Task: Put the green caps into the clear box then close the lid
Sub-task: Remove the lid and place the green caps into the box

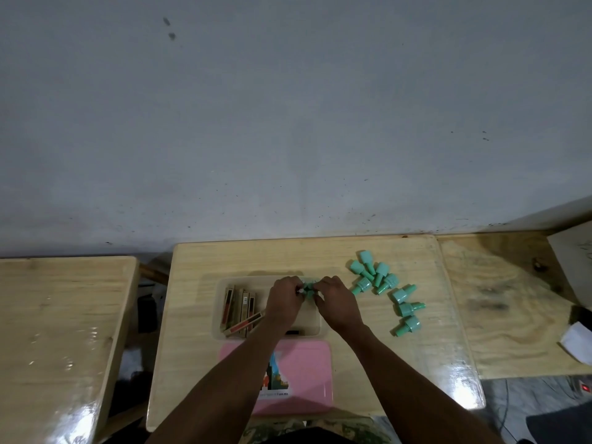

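A clear box [221,328] sits open in the middle of the wooden table, with its pink lid [307,373] lying flat just in front of it. My left hand [283,301] and my right hand [334,302] meet over the box's far right part, both pinching green caps [308,288] between the fingertips. How many caps they hold is hidden by the fingers. Several more green caps [373,277] lie loose on the table to the right of the box, and three more [407,310] lie nearer.
Several narrow brown and red sticks [238,307] fill the box's left side. Another wooden table [57,331] stands to the left across a gap. A wooden board [512,302] adjoins on the right, with a white item [576,344] at its edge.
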